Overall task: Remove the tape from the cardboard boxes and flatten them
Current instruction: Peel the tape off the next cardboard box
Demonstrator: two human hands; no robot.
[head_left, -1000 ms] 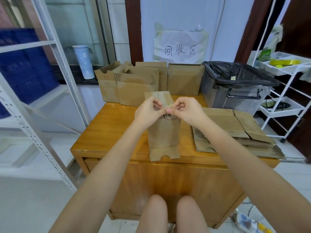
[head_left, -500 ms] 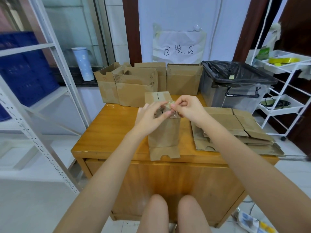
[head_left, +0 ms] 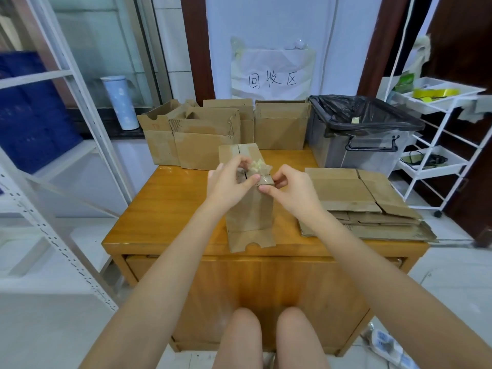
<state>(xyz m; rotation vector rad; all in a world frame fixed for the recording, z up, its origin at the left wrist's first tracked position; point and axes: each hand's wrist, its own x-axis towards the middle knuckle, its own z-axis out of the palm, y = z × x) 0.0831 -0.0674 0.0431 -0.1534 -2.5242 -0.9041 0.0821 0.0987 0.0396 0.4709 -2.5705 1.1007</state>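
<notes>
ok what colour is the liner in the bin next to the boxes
Black, draped over the rim of the clear grey bin; the head view shows the liner best.

Brown cardboard box [head_left: 249, 209]; yellowish clear tape [head_left: 257, 166]; orange-brown wooden table [head_left: 170, 209]; black-lined grey bin [head_left: 364, 134].

Left hand [head_left: 229, 186]: shifted from meeting the right hand at the centre to sitting apart on the left, thumb and fingers pinching the crumpled tape [head_left: 257, 169].
Right hand [head_left: 288, 191]: drawn slightly right and lower, now pinching at the top edge of the flattened box [head_left: 250, 209].
Tape: more bunched, lifted clear between both hands.
</notes>
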